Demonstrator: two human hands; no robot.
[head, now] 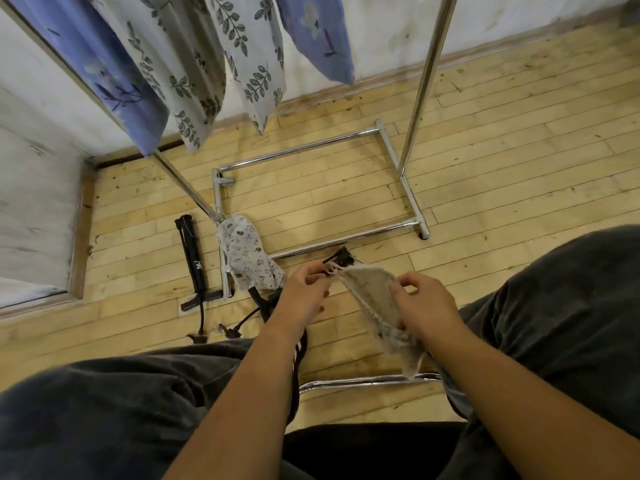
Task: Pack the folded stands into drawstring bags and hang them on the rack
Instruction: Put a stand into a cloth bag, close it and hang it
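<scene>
A beige drawstring bag [372, 299] is held over the floor between both hands. My left hand [306, 292] pinches the cord at the bag's mouth, where the dark end of a folded stand [341, 260] sticks out. My right hand [426, 306] grips the bag's side lower down. A black folded stand [192, 258] lies on the floor to the left. A printed white bag [247, 259] lies beside the rack's base. Filled patterned bags [194, 64] hang from the rack's top bar.
The chrome rack's base frame [311, 148] lies on the wooden floor ahead, its upright pole [424, 81] at right. Dark straps and stand parts [256, 313] lie near my left wrist. My knees in dark trousers flank both arms. A white wall runs behind.
</scene>
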